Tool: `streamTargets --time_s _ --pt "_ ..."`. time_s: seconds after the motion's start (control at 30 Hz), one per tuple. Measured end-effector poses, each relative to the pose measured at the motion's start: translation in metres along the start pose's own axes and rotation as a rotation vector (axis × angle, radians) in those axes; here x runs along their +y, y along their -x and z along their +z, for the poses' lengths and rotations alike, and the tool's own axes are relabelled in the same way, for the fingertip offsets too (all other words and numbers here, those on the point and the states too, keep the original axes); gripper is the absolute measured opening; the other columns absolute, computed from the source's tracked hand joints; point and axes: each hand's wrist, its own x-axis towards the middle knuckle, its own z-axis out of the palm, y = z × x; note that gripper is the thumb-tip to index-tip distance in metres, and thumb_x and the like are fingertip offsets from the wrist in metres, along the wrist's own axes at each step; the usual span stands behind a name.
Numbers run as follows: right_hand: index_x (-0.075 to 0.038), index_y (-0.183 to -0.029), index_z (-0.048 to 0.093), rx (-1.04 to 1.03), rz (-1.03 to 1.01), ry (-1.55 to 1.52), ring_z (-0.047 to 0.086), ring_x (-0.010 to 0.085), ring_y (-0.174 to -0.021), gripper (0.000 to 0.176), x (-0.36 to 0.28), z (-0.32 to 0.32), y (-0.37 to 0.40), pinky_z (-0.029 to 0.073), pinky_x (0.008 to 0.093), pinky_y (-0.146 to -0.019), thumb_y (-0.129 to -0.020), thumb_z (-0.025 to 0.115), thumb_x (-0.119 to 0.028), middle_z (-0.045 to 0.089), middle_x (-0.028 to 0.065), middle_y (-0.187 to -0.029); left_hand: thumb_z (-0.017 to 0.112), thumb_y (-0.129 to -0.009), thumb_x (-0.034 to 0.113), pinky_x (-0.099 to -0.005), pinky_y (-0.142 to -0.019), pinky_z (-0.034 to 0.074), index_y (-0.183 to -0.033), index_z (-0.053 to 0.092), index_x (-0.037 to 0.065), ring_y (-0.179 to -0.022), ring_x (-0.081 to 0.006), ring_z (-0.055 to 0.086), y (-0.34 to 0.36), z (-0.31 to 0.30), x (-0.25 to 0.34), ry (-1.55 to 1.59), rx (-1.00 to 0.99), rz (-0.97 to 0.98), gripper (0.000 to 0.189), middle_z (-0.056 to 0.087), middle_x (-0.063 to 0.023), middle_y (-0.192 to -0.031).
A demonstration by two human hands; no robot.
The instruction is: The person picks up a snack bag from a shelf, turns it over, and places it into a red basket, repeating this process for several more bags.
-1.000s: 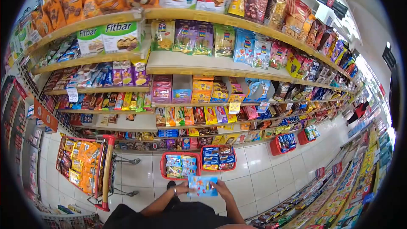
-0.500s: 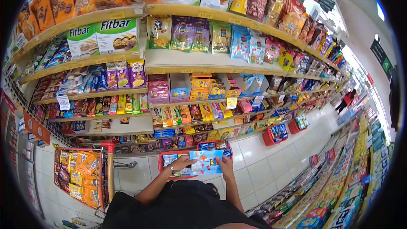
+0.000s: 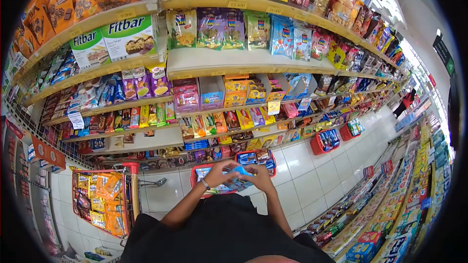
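Observation:
A light blue snack pouch is held up between my two hands, turned so that mostly its narrow edge shows. My left hand, with a watch band at the wrist, has its fingers closed on the left end. On the right end, my right hand grips with bent fingers. Directly below and behind the hands is a red basket with light blue packets in it. Another red basket with dark blue packs stands beside it.
A shopping cart of orange and yellow packs stands at my left. Ahead rise snack shelves. Further right on the tiled floor are two red baskets. Low racks of goods line the right, and a person stands far along the aisle.
The pouch has tilted from showing its broad front to nearly edge-on. My hands have come closer together and up slightly. The view has shifted a little.

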Motion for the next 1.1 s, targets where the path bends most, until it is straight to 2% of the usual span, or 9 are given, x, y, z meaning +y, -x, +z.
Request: streamTargets --time_s 0.03,0.07,0.13,0.23,0.27,0.47,0.57,0.73,1.1 --pt "0.001 -0.099 0.067 0.002 -0.008 -0.042 0.062 0.0109 -0.080 0.034 -0.011 0.000 -0.005 0.049 0.0251 -0.074 -0.071 0.082 -0.012 0.068 0.0061 -0.089 0.070 -0.085 0.020 -0.0285 -0.075 0.053 -0.108 0.061 0.003 -0.087 -0.0112 0.063 -0.002 0.000 0.003 0.086 0.036 -0.080 0.030 0.064 -0.0054 -0.100" --pt "0.001 -0.099 0.067 0.020 -0.034 -0.026 0.062 0.0104 -0.079 0.034 -0.023 -0.001 -0.009 0.049 0.0249 -0.073 -0.071 0.082 -0.012 0.068 0.0052 -0.088 0.067 -0.087 0.015 -0.0244 -0.063 0.051 -0.101 0.063 0.002 -0.075 -0.0069 0.061 -0.003 -0.001 -0.003 0.055 0.123 0.070 0.019 0.063 -0.0017 -0.088" --pt "-0.001 -0.101 0.067 0.028 -0.008 -0.070 0.060 0.0087 -0.079 0.035 -0.049 -0.002 -0.013 0.049 0.0244 -0.071 -0.070 0.082 -0.012 0.067 0.0028 -0.089 0.067 -0.087 0.014 -0.0223 -0.058 0.046 -0.101 0.062 0.003 -0.066 -0.0037 0.054 0.000 -0.007 0.012 0.028 0.188 0.100 0.018 0.060 0.0024 -0.074" --pt "0.000 -0.108 0.064 0.016 -0.186 0.042 0.059 0.0122 -0.094 0.039 -0.077 -0.006 -0.023 0.048 0.0284 -0.082 -0.076 0.079 -0.017 0.065 0.0049 -0.101 0.066 -0.088 0.016 -0.0208 -0.064 0.045 -0.099 0.060 0.003 -0.074 -0.0030 0.053 0.005 -0.014 0.031 0.040 0.397 0.214 0.018 0.058 0.0035 -0.082" --pt "0.000 -0.107 0.064 0.020 -0.074 -0.127 0.059 0.0133 -0.097 0.037 -0.085 -0.002 -0.024 0.048 0.0279 -0.082 -0.077 0.078 -0.017 0.064 0.0060 -0.106 0.065 -0.089 0.015 -0.0204 -0.067 0.045 -0.099 0.058 0.003 -0.078 -0.0033 0.053 0.008 -0.020 0.032 0.113 0.410 0.212 0.017 0.058 0.0028 -0.086" --pt "0.001 -0.100 0.066 0.094 -0.006 -0.256 0.063 0.0100 -0.080 0.027 -0.106 0.024 -0.037 0.050 0.0250 -0.073 -0.079 0.075 -0.012 0.068 0.0072 -0.090 0.073 -0.083 0.013 -0.0290 -0.090 0.047 -0.124 0.047 0.003 -0.109 -0.0144 0.055 0.033 -0.035 0.060 0.283 0.306 0.169 0.050 0.058 -0.0093 -0.115" --pt "0.001 -0.099 0.066 0.066 0.039 -0.308 0.063 0.0096 -0.078 0.027 -0.106 0.033 -0.041 0.050 0.0244 -0.071 -0.078 0.076 -0.012 0.068 0.0071 -0.088 0.074 -0.082 0.015 -0.0298 -0.090 0.046 -0.125 0.047 0.003 -0.106 -0.0141 0.056 0.040 -0.038 0.055 0.185 0.315 0.156 0.052 0.059 -0.0095 -0.115" --pt "0.002 -0.102 0.064 0.028 0.004 -0.369 0.063 0.0101 -0.081 0.028 -0.101 0.043 -0.037 0.050 0.0246 -0.073 -0.079 0.075 -0.011 0.067 0.0070 -0.091 0.073 -0.083 0.012 -0.0246 -0.073 0.052 -0.109 0.058 -0.002 -0.085 -0.0091 0.063 0.042 -0.035 0.053 0.264 0.383 0.114 0.033 0.067 -0.0070 -0.095" --pt "0.002 -0.109 0.060 0.007 0.075 -0.562 0.062 0.0133 -0.092 0.029 -0.077 0.049 -0.021 0.050 0.0296 -0.082 -0.083 0.070 -0.004 0.066 0.0096 -0.102 0.072 -0.083 0.008 -0.0247 -0.071 0.054 -0.106 0.059 -0.002 -0.083 -0.0094 0.064 0.029 -0.034 0.048 0.368 0.494 0.117 0.029 0.068 -0.0095 -0.096"
